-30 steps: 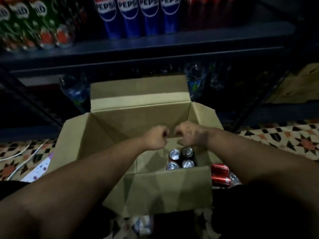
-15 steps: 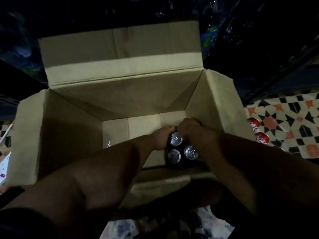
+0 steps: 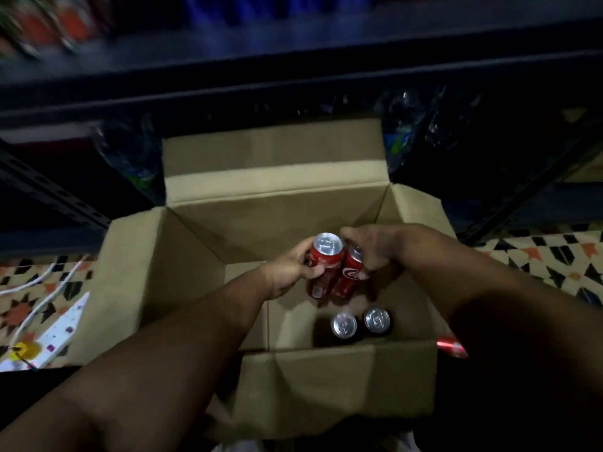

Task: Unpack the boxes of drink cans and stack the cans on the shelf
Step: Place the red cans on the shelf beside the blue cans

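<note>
An open cardboard box (image 3: 195,288) stands on the floor in front of a dark shelf (image 3: 293,76). My left hand (image 3: 290,272) grips a red cola can (image 3: 323,265) held up inside the box. Right beside it, my right hand (image 3: 375,249) grips a second red cola can (image 3: 350,275); the two cans touch. Two more cans (image 3: 359,322) stand upright on the box bottom near the front wall, silver tops up.
Blurred cans line the shelf top at the upper left (image 3: 42,24). Plastic-wrapped bottles (image 3: 404,132) sit on the lower level behind the box. A red can (image 3: 452,347) lies on the patterned floor right of the box. White cables (image 3: 42,288) and paper lie on the left.
Both hands went down to the cans at the box bottom, each took one, and lifted them up. Two cans stay in the box. The camera tilted back up toward the shelf.
</note>
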